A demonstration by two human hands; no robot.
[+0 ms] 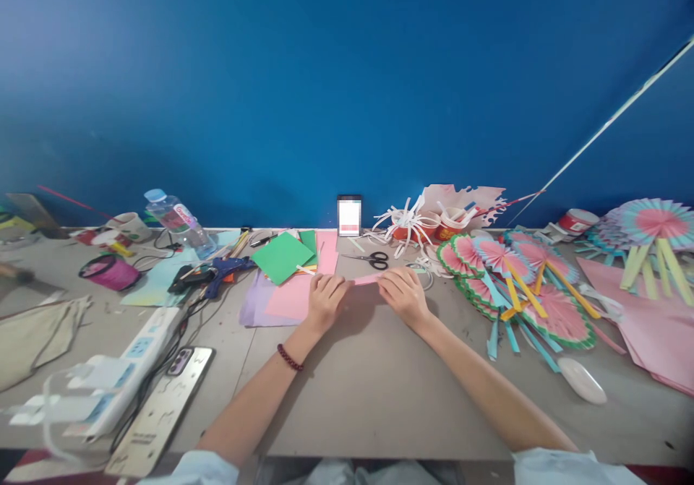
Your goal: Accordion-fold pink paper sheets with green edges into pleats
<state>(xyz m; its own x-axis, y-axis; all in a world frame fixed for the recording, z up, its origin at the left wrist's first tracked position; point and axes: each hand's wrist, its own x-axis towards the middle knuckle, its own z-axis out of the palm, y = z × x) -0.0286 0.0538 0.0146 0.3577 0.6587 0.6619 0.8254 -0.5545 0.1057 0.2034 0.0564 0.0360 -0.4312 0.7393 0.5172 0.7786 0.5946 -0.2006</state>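
Note:
A narrow strip of pink paper [365, 280] stretches level between my two hands, above the grey table. My left hand [328, 301] pinches its left end, and a beaded bracelet circles that wrist. The other end is held in the closed fingers of my right hand [402, 294]. Just beyond the strip lie black-handled scissors [378, 259]. Left of my left hand, green paper [283, 255] rests on pink and purple sheets [260, 303]. My fingers hide the strip's two ends.
Pleated paper fans [558, 311] crowd the right side, near a white computer mouse [582, 381]. On the left are a power strip [135, 369], a phone [163, 405], a blue glue gun [222, 272] and a tilted water bottle [181, 221]. A lit screen [349, 216] leans against the blue wall.

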